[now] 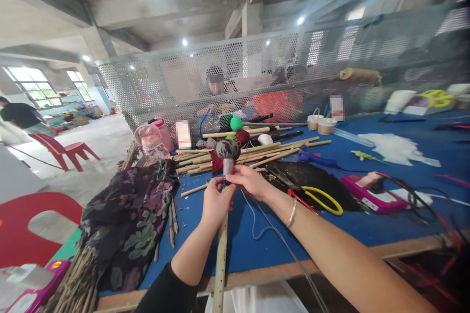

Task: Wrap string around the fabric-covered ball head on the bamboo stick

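Upright in front of me stands a bamboo stick (222,254), topped by a round cloth-covered head (227,147) in dark grey. A light grey wrapped neck (228,167) joins the head to the stick. My left hand (217,201) is closed around the stick just below this neck. From the other side, the fingers of my right hand (250,181) pinch at the neck's lower end. A thin grey cord (270,227) trails from near my hands over the table's front edge. Behind the head lies a dark red cloth piece (217,162), partly hidden.
Bamboo sticks (264,155) lie across the blue table (253,249). At left is a dark floral cloth (128,225); at right, yellow-handled scissors (325,200), a blue glue gun (316,157) and a magenta power strip (374,195). A perforated metal screen (165,88) stands behind, with people beyond.
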